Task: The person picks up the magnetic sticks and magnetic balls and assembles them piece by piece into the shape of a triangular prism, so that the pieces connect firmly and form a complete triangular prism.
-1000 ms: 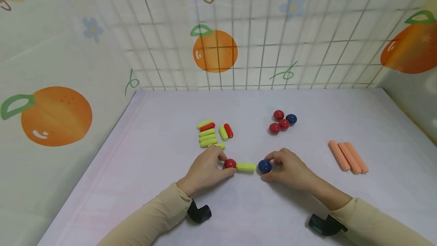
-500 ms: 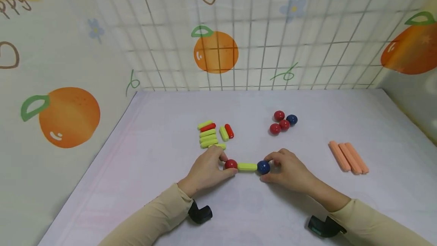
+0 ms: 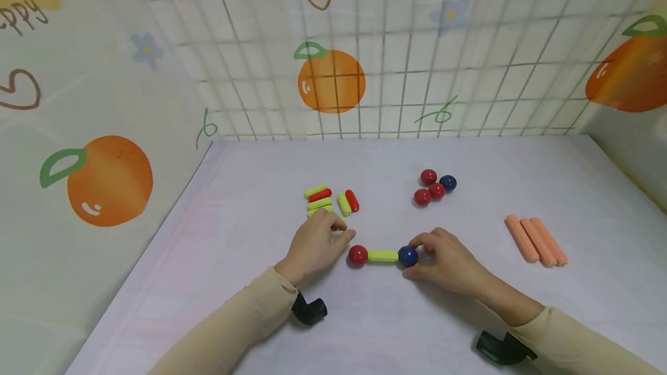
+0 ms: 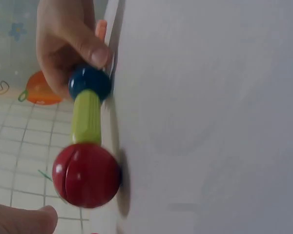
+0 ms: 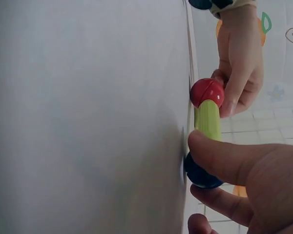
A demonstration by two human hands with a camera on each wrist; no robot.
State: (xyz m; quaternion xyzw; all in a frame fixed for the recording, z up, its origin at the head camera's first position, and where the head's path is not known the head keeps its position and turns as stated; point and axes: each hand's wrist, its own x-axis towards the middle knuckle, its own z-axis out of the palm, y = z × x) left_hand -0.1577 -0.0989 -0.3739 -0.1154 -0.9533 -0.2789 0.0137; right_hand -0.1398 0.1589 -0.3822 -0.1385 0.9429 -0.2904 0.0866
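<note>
Most likely to go wrong, by judgement: loosening of the ribbed yellow-green stick at its grooved red ball, with no hand supporting that end. Could come from a twist or sideways tug of the right hand, or from a bump by the left hand, near the red ball at 9 o'clock and apart from it. Impossible to tell the depth of seating at either joint. Might also let the glossy blue ball slip by squeezing off-centre. Could scatter the loose stick pile, at 11 o'clock from the red ball, through a careless sweep of the left hand, overlapping its near edge in the head view.

Right grip: pinching the blue ball, thumb at 6 o'clock, index fingertip near 1 o'clock. Left grip: parted, moderately wide, holding nothing. Stretching from the right grip toward 9 o'clock: first the stick, then the red ball, in one straight line at the table. Too hidden to identify: a patch of red behind the right index finger. Farther off, ball cluster at 1 o'clock from the blue ball; salmon-orange sticks at 3 o'clock, beyond the right hand.
</note>
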